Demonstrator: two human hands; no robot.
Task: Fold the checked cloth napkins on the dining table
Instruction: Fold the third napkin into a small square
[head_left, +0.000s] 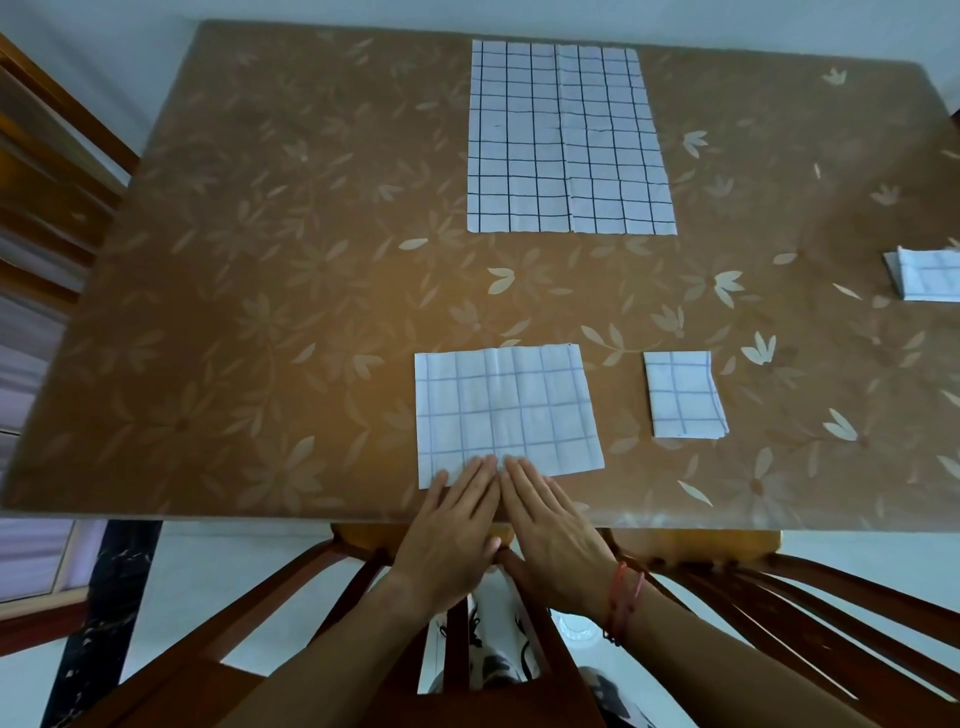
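Note:
A half-folded white napkin with a faint blue check (506, 413) lies flat near the table's front edge. My left hand (449, 535) and my right hand (553, 535) lie side by side with straight fingers, their fingertips pressing on the napkin's near edge. A small folded napkin (683, 395) sits to its right. An unfolded napkin with dark check lines (566, 140) is spread flat at the far middle of the table. Another folded napkin (927, 275) shows partly at the right edge of the view.
The table wears a brown cloth with a leaf pattern (270, 291). Wooden chair backs stand at the near edge (727, 587) and at the left side (47, 171). A red string bracelet is on the right wrist.

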